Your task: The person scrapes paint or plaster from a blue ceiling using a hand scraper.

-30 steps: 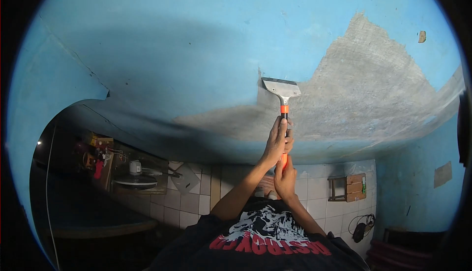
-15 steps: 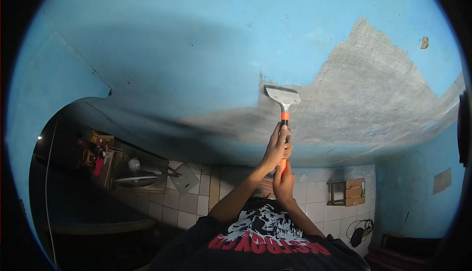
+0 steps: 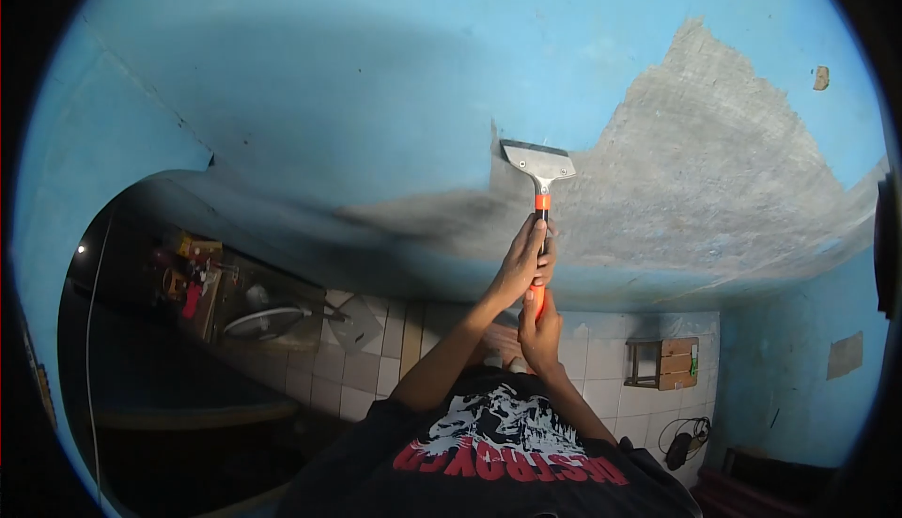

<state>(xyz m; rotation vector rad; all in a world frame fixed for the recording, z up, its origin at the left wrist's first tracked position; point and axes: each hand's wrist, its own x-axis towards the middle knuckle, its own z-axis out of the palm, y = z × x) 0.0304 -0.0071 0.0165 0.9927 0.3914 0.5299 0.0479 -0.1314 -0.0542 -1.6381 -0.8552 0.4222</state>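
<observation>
A long-handled paint scraper (image 3: 539, 162) with a wide metal head and an orange and black handle is pressed blade-up against the blue painted wall (image 3: 404, 95). Its edge meets the border between blue paint and a bare grey patch (image 3: 714, 152). My left hand (image 3: 520, 260) is wrapped around the upper part of the handle. Lower down, my right hand (image 3: 539, 335) grips the orange end of the handle. Some fingers of both hands are hidden behind the handle.
A small wooden stool (image 3: 676, 364) stands on the white tiled floor (image 3: 601, 368) at right. Near it lies a dark object with a coiled cable (image 3: 684, 448). At left, a standing fan (image 3: 265, 322) is beside a dark arched opening.
The scraper has moved up the wall, with both hands rising along with it. The camera view has shifted slightly. Both hands keep their hold on the handle.
</observation>
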